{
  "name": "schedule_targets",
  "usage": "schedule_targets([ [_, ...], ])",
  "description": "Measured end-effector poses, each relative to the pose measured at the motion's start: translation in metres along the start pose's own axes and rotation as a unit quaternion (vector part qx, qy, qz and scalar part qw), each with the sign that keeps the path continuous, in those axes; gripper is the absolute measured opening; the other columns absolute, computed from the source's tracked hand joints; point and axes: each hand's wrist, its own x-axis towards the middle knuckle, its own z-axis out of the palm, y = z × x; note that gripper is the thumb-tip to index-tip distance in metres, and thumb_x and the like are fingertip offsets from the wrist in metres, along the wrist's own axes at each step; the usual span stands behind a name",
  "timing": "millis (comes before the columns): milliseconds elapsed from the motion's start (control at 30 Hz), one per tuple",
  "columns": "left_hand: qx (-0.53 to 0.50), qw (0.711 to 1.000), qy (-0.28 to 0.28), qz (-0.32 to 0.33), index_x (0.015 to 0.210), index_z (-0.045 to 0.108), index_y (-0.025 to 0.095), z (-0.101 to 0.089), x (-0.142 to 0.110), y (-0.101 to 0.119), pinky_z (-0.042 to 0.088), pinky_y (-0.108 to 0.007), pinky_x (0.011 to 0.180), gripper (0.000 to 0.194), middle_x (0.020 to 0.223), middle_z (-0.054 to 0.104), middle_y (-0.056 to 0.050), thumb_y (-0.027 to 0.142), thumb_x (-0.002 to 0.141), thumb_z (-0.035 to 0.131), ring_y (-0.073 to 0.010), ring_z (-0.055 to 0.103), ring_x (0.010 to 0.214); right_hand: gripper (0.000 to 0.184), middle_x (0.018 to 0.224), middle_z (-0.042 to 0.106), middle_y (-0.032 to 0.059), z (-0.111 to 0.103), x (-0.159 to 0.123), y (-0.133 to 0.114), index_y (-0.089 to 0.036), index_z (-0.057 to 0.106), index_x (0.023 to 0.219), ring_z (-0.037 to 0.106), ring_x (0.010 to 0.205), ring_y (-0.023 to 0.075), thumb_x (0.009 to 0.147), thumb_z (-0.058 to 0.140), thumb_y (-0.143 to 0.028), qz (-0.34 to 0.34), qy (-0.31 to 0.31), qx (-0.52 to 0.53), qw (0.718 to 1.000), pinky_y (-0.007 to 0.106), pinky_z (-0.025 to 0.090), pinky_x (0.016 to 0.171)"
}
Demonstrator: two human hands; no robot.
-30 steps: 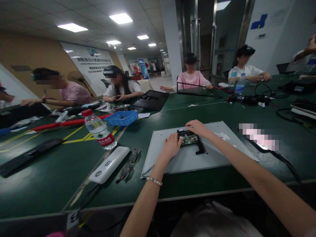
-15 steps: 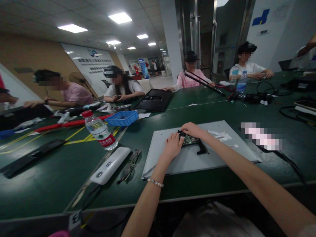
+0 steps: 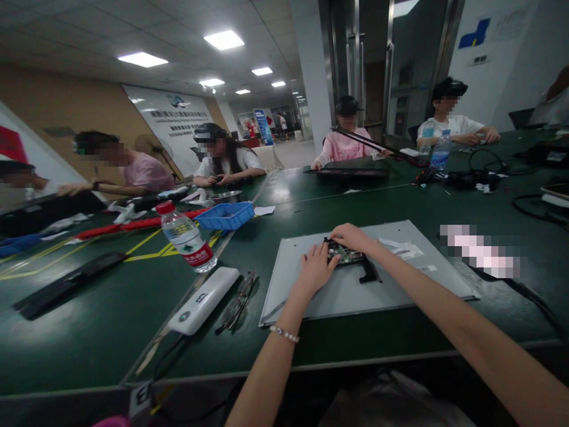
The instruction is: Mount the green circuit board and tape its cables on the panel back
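Observation:
A green circuit board (image 3: 351,256) in a black frame lies on a light grey flat panel in front of me, with a black bracket arm (image 3: 368,273) reaching toward the near side. My left hand (image 3: 317,267) rests at the board's left edge, fingers stretched and thumb apart. Over the far left corner of the board, my right hand (image 3: 349,237) has its fingers bent and pressed together; its fingertips are partly hidden. The grey panel (image 3: 311,303) lies flat under both. White strips (image 3: 402,248) stick to its right part.
Left of the panel lie glasses (image 3: 237,303), a white power bank (image 3: 205,301) with a cable, a water bottle (image 3: 189,240) and a blue tray (image 3: 227,216). A blurred-out glowing object (image 3: 482,252) lies to the right. Co-workers sit round the green table (image 3: 284,207).
My right hand has slid left along the board's far edge; my left hand stays at its left side. Across the table, a co-worker has shifted a dark panel to the right.

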Motion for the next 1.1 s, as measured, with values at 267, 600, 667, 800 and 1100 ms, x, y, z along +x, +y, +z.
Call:
schedule_targets([
  [267,0.008,1.000,0.002,-0.001,0.147,0.032,0.017,0.002,0.000,0.000,0.026,-0.056,0.109,0.065,0.152,0.034,-0.014,0.057,0.096,0.021,-0.0314,0.025,0.142,0.024,0.109,0.069,0.0103,0.000,-0.001,-0.001,-0.015,0.071,0.107,0.062,0.103,0.0190,0.091,0.054,-0.022,-0.006,0.025,0.018,1.000,0.027,0.043,0.091],
  [600,0.012,1.000,-0.002,0.000,0.147,0.031,0.014,-0.002,-0.001,0.002,0.026,-0.056,0.109,0.066,0.151,0.035,-0.015,0.055,0.096,0.023,-0.0313,0.029,0.140,0.019,0.099,0.071,0.0083,-0.001,0.002,-0.003,-0.016,0.075,0.095,0.064,0.094,0.0174,0.089,0.057,-0.019,0.006,0.021,0.036,0.999,0.025,0.045,0.085],
  [667,0.013,1.000,-0.001,0.002,0.146,0.032,0.014,-0.002,-0.001,0.002,0.026,-0.055,0.109,0.065,0.151,0.035,-0.015,0.055,0.096,0.023,-0.0311,0.028,0.140,0.018,0.098,0.071,0.0080,-0.003,0.002,-0.004,-0.016,0.075,0.093,0.064,0.092,0.0170,0.088,0.057,-0.016,0.010,0.020,0.041,0.999,0.024,0.045,0.084],
  [800,0.022,1.000,0.004,0.005,0.146,0.033,0.015,-0.001,-0.001,0.001,0.027,-0.054,0.109,0.065,0.151,0.036,-0.015,0.055,0.096,0.022,-0.0306,0.030,0.139,0.018,0.098,0.072,0.0082,-0.005,0.002,-0.008,-0.015,0.075,0.092,0.065,0.091,0.0171,0.086,0.058,-0.015,0.026,0.025,0.040,0.999,0.024,0.046,0.083],
  [1100,0.033,0.999,0.012,0.002,0.146,0.032,0.015,0.000,-0.002,0.002,0.028,-0.052,0.109,0.066,0.151,0.035,-0.014,0.057,0.096,0.021,-0.0294,0.030,0.139,0.022,0.099,0.074,0.0048,-0.014,-0.002,0.004,-0.020,0.075,0.094,0.066,0.093,0.0178,0.088,0.054,-0.017,0.051,0.047,0.002,0.998,0.025,0.046,0.084],
])
